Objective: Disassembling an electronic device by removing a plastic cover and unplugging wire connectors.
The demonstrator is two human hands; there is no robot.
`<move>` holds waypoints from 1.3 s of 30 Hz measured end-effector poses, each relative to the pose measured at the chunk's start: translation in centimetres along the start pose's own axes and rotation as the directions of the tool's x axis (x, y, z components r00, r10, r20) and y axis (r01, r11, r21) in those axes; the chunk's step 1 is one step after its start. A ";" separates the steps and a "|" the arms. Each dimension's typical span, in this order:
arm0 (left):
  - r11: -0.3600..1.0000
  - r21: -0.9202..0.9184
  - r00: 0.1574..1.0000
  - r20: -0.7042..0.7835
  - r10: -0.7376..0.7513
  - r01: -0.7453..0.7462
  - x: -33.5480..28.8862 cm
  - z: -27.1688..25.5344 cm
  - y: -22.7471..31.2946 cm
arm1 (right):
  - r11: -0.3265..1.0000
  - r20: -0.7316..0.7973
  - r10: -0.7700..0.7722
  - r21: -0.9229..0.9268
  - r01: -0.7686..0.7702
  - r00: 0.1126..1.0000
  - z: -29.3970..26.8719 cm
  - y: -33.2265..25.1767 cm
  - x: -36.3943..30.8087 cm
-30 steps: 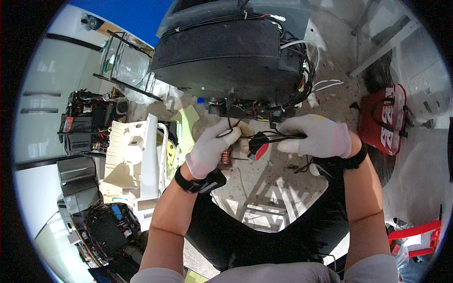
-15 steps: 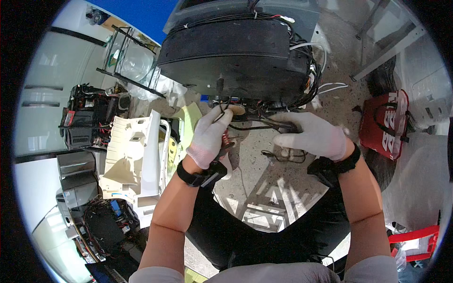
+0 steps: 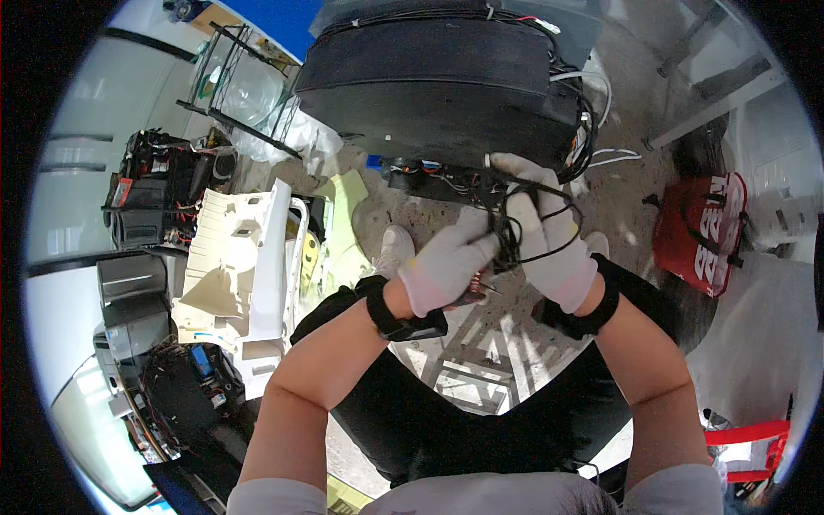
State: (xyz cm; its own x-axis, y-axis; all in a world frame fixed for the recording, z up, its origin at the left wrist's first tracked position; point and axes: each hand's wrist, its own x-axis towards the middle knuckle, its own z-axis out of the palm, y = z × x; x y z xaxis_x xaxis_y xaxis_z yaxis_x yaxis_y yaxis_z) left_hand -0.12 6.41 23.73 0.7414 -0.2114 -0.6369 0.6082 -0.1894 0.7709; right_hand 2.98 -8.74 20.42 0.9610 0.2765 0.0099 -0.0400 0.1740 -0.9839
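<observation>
Both hands wear white gloves and meet over the floor in front of a large black box-shaped unit (image 3: 429,112). Between them is a tangled bundle of thin black cable (image 3: 508,236). My left hand (image 3: 451,262) is closed on the near side of that bundle. A red-handled tool (image 3: 475,283) with a thin pointed tip pokes out under this hand; its kind is mostly hidden. Loops of cable pass around and across my right hand (image 3: 549,245), whose fingers are closed on the bundle near the unit's lower edge. A strip of exposed wiring and connectors (image 3: 438,176) runs along that edge.
Cream plastic panels (image 3: 232,257) and a pale green sheet (image 3: 346,219) lie to the left, near a black wire rack (image 3: 227,116). A red bag (image 3: 699,232) sits at the right. Black and white cables (image 3: 588,129) hang from the unit's right side.
My left hand has moved right and nearer to me, away from the unit's lower edge. My right hand has turned upward, and the black cable is now gathered in loops between both hands.
</observation>
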 end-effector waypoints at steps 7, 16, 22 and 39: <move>0.978 -0.166 0.986 0.087 0.142 -0.127 0.4 -2.3 0.4 | 0.978 0.314 0.209 -0.069 -0.198 0.926 -2.9 1.3 1.7; 0.696 0.467 0.708 -0.187 0.681 -0.546 -0.7 -3.5 -0.5 | 0.971 0.403 0.075 -0.239 0.026 0.912 3.9 -1.0 1.2; 0.357 0.727 0.525 0.006 0.851 -0.587 -4.3 -7.2 -1.4 | 0.897 0.138 0.165 -0.433 -0.090 0.977 8.7 -4.5 1.1; 0.696 -0.266 0.709 -0.515 0.483 -0.667 -14.3 -20.6 -7.1 | 0.876 0.353 0.293 -0.473 -0.100 0.889 34.0 1.7 23.9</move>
State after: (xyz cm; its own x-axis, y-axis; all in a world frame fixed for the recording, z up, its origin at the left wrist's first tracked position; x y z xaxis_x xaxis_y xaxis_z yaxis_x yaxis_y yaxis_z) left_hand -9.22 30.54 27.58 0.9649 0.2522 -0.0733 0.0042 0.2641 0.9645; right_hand 16.58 30.31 25.02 0.7456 0.6303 -0.2162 -0.0021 -0.3222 -0.9467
